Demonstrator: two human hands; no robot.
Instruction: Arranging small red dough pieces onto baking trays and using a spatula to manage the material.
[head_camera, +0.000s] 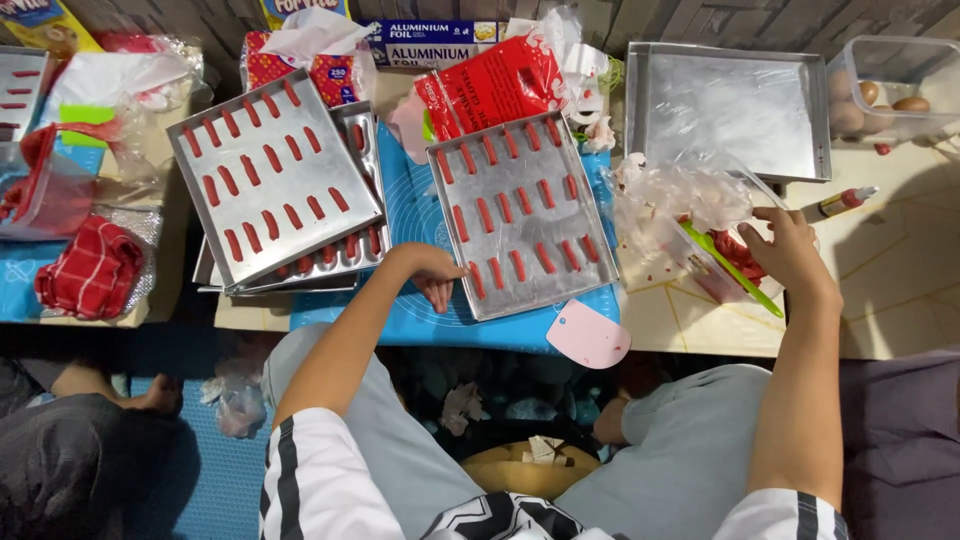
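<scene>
Two hands at work, head view only. Left hand (432, 272) grips the near-left corner of the middle tray (522, 228), fingers curled over its rim; this tray carries rows of red piped strips and lies on the blue mat (415, 215). Right hand (790, 250), right of that tray, rests on a clear tub (720, 262) of red batter with a green spatula (735, 270); whether the fingers close on it cannot be told. Left of the middle tray, filled trays (270, 175) sit stacked; an empty pan (728, 108) lies behind the tub. Recommendation: keep the tray level and steadied at the rim, fingers off the strips.
</scene>
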